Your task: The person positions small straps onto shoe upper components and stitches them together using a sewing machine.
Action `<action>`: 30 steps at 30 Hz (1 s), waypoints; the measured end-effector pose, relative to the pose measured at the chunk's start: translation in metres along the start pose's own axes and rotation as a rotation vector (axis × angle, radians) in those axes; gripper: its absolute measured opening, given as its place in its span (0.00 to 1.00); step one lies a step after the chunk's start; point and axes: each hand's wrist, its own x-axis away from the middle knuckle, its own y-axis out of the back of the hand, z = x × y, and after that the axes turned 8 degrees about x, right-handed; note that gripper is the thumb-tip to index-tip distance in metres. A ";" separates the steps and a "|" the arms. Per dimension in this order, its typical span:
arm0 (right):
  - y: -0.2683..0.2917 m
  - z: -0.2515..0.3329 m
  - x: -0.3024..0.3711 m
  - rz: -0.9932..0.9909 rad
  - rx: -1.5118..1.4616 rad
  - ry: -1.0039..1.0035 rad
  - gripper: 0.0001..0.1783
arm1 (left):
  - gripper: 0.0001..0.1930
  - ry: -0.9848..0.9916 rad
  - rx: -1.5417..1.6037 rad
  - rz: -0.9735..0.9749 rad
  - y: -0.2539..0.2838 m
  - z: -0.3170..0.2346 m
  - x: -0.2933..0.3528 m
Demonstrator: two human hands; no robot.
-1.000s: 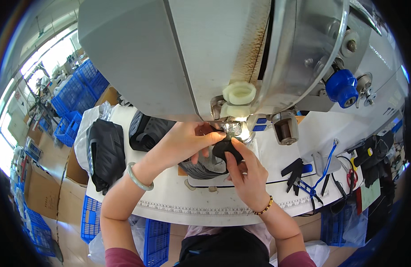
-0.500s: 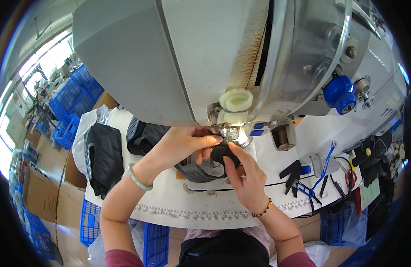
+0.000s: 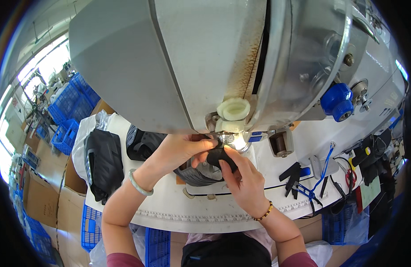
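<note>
Under the head of a large grey sewing machine (image 3: 178,66), both hands hold a small black fabric piece (image 3: 218,156) close to the lit needle area. My left hand (image 3: 181,149) pinches its upper left edge between thumb and fingers. My right hand (image 3: 245,178) grips its right side, thumb below and index finger on top. A grey and black fabric item (image 3: 198,174) lies beneath the hands on the machine bed, partly covered by them. The needle itself is hidden behind the machine head and fingers.
A folded black fabric item (image 3: 103,164) and another dark one (image 3: 143,143) lie at left. On the right are black strips (image 3: 292,178), blue-handled snippers (image 3: 305,190) and red-handled scissors (image 3: 350,177). A ruler strip (image 3: 205,218) runs along the table's front edge. Blue crates (image 3: 157,247) stand below.
The black fabric piece and both hands have shifted slightly left, with the right fingers closer to the left ones. The whole view has tilted a little.
</note>
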 end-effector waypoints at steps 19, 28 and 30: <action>0.003 -0.002 -0.004 -0.033 0.035 -0.037 0.17 | 0.07 -0.001 -0.009 0.020 0.005 0.007 -0.008; 0.002 0.002 -0.004 -0.082 -0.139 -0.232 0.13 | 0.08 -0.013 0.053 -0.031 0.009 0.018 -0.010; 0.001 0.001 -0.002 -0.110 -0.138 -0.210 0.13 | 0.08 -0.027 0.030 -0.015 0.008 0.016 -0.008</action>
